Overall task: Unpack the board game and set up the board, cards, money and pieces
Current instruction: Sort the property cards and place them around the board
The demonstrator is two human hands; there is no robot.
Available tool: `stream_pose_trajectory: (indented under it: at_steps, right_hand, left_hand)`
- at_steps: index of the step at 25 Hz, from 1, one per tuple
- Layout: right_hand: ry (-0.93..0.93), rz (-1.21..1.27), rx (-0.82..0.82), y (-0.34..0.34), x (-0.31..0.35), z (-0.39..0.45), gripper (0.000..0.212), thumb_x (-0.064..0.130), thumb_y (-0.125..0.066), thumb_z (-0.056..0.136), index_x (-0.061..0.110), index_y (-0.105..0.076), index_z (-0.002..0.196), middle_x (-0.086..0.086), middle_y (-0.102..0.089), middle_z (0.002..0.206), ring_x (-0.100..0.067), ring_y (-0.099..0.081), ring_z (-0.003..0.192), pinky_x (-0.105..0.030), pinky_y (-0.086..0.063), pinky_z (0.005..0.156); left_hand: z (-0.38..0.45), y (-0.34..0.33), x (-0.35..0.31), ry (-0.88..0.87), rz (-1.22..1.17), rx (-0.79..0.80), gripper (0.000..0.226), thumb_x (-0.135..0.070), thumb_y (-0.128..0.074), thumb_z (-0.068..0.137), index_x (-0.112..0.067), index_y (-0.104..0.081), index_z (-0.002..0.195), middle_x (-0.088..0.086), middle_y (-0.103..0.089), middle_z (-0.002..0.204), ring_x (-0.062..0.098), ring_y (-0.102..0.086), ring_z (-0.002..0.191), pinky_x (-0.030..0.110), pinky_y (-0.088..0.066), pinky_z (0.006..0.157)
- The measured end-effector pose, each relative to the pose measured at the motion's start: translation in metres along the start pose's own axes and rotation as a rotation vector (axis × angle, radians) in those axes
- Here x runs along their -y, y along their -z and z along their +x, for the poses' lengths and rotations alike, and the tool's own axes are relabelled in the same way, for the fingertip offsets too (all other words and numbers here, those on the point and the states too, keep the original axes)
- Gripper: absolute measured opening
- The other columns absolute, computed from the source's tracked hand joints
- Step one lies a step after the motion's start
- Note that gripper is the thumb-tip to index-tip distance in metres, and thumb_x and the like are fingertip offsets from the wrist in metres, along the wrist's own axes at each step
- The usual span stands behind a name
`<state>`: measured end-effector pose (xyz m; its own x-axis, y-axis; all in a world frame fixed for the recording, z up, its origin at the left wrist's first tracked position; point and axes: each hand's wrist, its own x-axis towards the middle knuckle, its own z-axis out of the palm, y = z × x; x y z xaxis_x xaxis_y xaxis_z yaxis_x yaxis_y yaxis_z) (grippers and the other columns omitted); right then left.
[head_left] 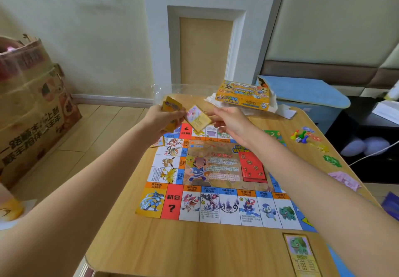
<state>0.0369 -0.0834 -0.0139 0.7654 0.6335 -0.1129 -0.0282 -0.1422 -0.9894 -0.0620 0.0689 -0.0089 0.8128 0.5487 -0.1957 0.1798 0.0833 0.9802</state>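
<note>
The game board [216, 181] lies flat on the wooden table [172, 248]. Above its far edge my left hand [160, 119] grips a stack of yellow cards [170, 105]. My right hand [230, 122] pinches a single card [197, 118] lifted between the two hands. A red card deck [252, 167] sits on the board's centre. One green-creature card [301, 253] lies on the table near the front right corner. Another card [158, 142] lies at the board's far left corner. Coloured pawns and a die [299, 136] stand at the right.
The orange game box [244, 94] lies at the table's far edge with clear plastic wrap [183, 90] beside it. Paper money [343, 179] and green pieces [331, 160] lie along the right edge. A cardboard box [32, 108] stands on the floor at left.
</note>
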Motion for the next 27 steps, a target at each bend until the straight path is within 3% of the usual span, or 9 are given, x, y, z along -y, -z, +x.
stream_pose_trajectory:
  at_steps: [3,6,13,20,23,27]
  right_hand:
    - [0.019,0.024,-0.035,0.023,0.014,-0.009,0.037,0.024,-0.032,0.103,0.002,-0.061,0.098,-0.011,-0.066,0.082,-0.012,-0.044,0.058,-0.017,-0.034,0.046]
    - [0.057,0.038,-0.067,0.046,0.026,-0.017,0.038,0.026,-0.033,0.103,0.003,-0.062,0.095,-0.01,-0.066,0.085,-0.012,-0.05,0.062,-0.019,-0.038,0.05]
    - [0.07,-0.039,-0.017,0.067,0.034,-0.031,0.022,0.015,-0.044,0.098,0.005,-0.061,0.089,-0.008,-0.062,0.08,-0.014,-0.055,0.064,-0.02,-0.042,0.057]
    - [0.034,-0.047,0.004,0.078,0.034,-0.039,0.025,0.015,-0.041,0.099,0.004,-0.06,0.087,-0.01,-0.06,0.08,-0.016,-0.055,0.065,-0.023,-0.041,0.057]
    - [0.012,-0.094,0.069,0.086,0.03,-0.043,0.008,0.006,-0.053,0.092,0.006,-0.061,0.093,-0.008,-0.062,0.082,-0.015,-0.058,0.068,-0.02,-0.05,0.057]
    - [-0.039,-0.247,0.118,0.098,0.021,-0.051,0.03,-0.006,-0.061,0.084,0.005,-0.057,0.112,-0.007,-0.064,0.076,-0.013,-0.061,0.064,-0.018,-0.053,0.057]
  left_hand:
    - [0.006,-0.011,-0.007,0.01,-0.129,-0.067,0.01,-0.006,-0.066,0.083,-0.003,-0.061,0.091,0.01,-0.063,0.079,0.013,-0.058,0.063,0.023,-0.049,0.068]
    - [0.003,-0.032,-0.011,-0.003,-0.076,-0.035,0.009,-0.009,-0.066,0.083,-0.006,-0.059,0.087,0.009,-0.064,0.08,0.015,-0.059,0.067,0.027,-0.051,0.075]
    - [-0.003,-0.065,-0.021,-0.069,-0.042,0.046,0.005,-0.005,-0.065,0.084,-0.004,-0.061,0.081,0.009,-0.062,0.075,0.016,-0.055,0.065,0.024,-0.049,0.067]
    - [-0.012,-0.078,-0.023,-0.119,0.089,0.058,0.005,-0.007,-0.067,0.083,-0.005,-0.062,0.086,0.006,-0.062,0.072,0.012,-0.056,0.059,0.016,-0.05,0.051]
    - [-0.013,-0.089,-0.017,-0.121,0.13,0.095,0.007,-0.006,-0.068,0.083,-0.008,-0.061,0.08,0.009,-0.063,0.075,0.014,-0.057,0.062,0.019,-0.05,0.053]
    - [-0.016,-0.105,-0.002,-0.111,0.252,0.156,0.008,-0.006,-0.069,0.082,-0.009,-0.063,0.078,0.006,-0.061,0.069,0.014,-0.056,0.058,0.021,-0.045,0.052]
